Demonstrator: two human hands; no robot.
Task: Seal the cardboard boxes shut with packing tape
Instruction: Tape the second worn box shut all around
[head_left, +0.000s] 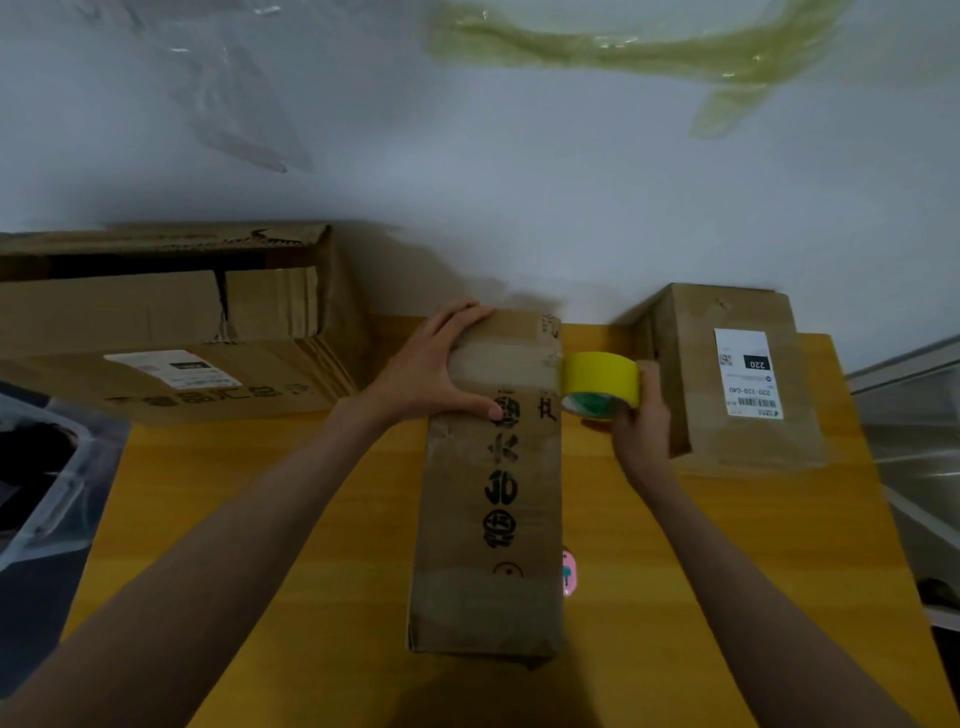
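On yellow table (322, 597), long box (488, 519) lies in middle. My left hand (431, 374) presses flat on far end, fingers spread, so box stays put. My right hand (641, 415) grips yellow tape roll (600, 382) beside box edge, tape strip pulled tight.

Long cardboard box (488, 499) lies lengthwise on the yellow counter (727, 545); left hand (431, 369) presses flat across its far end. Right hand (641, 426) has its grip round a yellow tape roll (600, 382) at the box's right edge. Labelled box (737, 379) just beside; large open box (166, 322) far left.
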